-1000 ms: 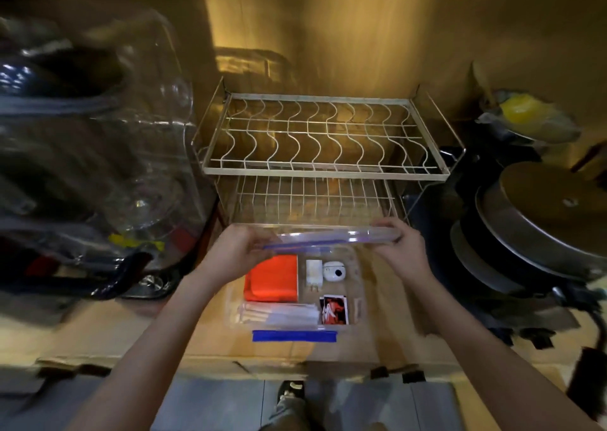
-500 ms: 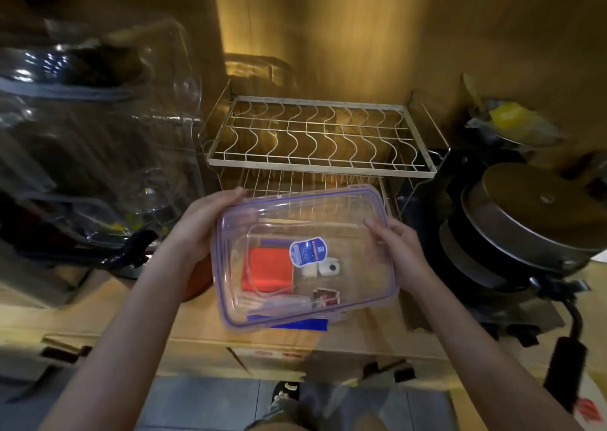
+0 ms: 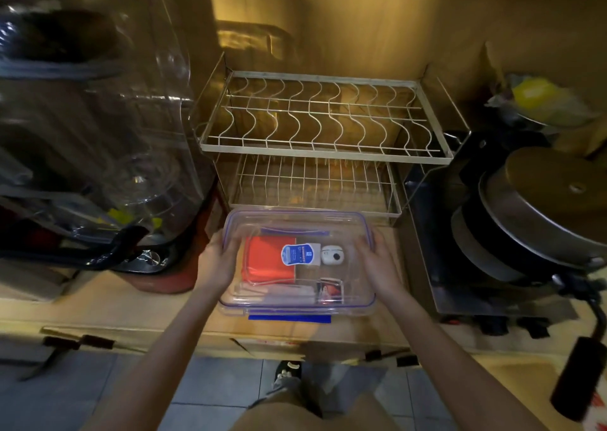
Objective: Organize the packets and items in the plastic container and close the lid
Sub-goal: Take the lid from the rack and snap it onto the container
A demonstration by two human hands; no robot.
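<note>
A clear plastic lid (image 3: 295, 223) with a purple seal and a blue sticker lies flat over the clear container (image 3: 358, 310) on the wooden counter. My left hand (image 3: 215, 263) grips the lid's left edge and my right hand (image 3: 377, 265) grips its right edge. Through the lid I see an orange packet (image 3: 262, 263), a small white round device (image 3: 332, 255), a small photo card (image 3: 329, 291) and pale flat packets (image 3: 279, 291). A blue latch (image 3: 289, 318) sticks out at the container's front.
A two-tier wire dish rack (image 3: 322, 128) stands right behind the container. A large clear appliance cover (image 3: 98, 118) fills the left. Stacked pans on a stove (image 3: 532, 220) sit at the right, with a black handle (image 3: 578, 375) jutting forward. Tiled floor lies below the counter edge.
The lid was held on edge above the open container, then tilted flat in mid-air. Both hands have now lowered it onto the container.
</note>
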